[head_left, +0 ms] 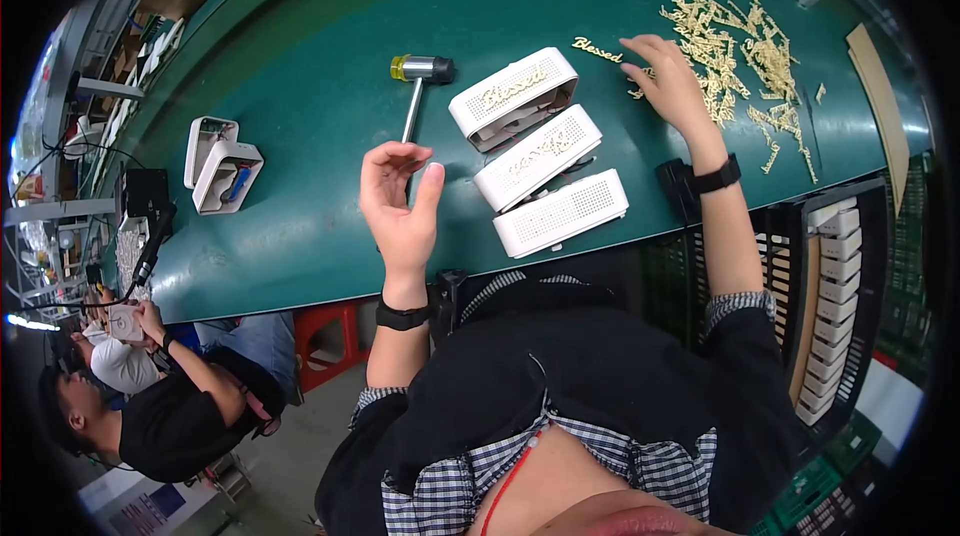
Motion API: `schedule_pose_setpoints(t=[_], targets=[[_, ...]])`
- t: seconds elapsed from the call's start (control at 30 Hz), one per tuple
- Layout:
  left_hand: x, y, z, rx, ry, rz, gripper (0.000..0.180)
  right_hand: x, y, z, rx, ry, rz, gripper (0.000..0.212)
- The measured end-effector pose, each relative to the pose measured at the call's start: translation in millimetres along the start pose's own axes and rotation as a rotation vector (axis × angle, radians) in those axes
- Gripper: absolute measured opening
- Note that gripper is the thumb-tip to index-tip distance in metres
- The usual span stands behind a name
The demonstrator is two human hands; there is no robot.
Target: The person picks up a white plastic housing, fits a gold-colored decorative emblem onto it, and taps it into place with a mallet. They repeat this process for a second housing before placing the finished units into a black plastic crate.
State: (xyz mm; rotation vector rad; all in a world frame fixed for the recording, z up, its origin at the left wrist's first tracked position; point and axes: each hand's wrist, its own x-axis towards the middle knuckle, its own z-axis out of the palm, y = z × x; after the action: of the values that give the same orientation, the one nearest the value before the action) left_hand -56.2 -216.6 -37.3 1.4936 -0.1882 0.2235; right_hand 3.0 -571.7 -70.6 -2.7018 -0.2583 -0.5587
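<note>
While the right hand [668, 86] spreads its thumb and fingers beside a cream lettering cutout [599, 51], contact being hard to tell, the left hand [400, 204], fingers loosely curled and thumb apart, overlaps a mallet's [421, 69] handle in view. Between them, three white casings [497, 185] line the green table [320, 151], the farther two bearing lettering.

Pictured in a black top [610, 366] with elbow-length sleeves, trimmed at the open neck with a dark-and-white checked collar [440, 498] in pointed flaps and finished with matching checked cuffs [742, 309]. Strung at the throat with a thin red cord [505, 484]. Strapped with plain black wristbands, left [403, 315] and right [718, 176], beside dark boxy units [673, 184].
</note>
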Motion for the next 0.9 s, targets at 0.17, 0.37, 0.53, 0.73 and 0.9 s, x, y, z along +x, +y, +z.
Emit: schedule_pose_setpoints(t=[0.17,0.37,0.53,0.73,0.9], targets=[[-6,6,-7,0.033,-0.004,0.028,0.027,16,4,10,-0.062,-0.111,0.05,0.021],[1,53,-11,0.505,-0.16,0.489,0.029,-1,-64,-61,0.264,-0.015,-0.208,0.016],[8,63,41,0.52,-0.633,0.755,0.038,-39,-138,-102,0.534,-0.25,-0.367,0.022],[-9,39,42,0.407,-0.811,0.583,0.034,-72,-132,-85,0.629,-0.138,-0.251,0.026],[-13,41,33,0.423,-0.673,0.536,0.033,-75,-139,-73,0.702,-0.05,-0.244,0.03]])
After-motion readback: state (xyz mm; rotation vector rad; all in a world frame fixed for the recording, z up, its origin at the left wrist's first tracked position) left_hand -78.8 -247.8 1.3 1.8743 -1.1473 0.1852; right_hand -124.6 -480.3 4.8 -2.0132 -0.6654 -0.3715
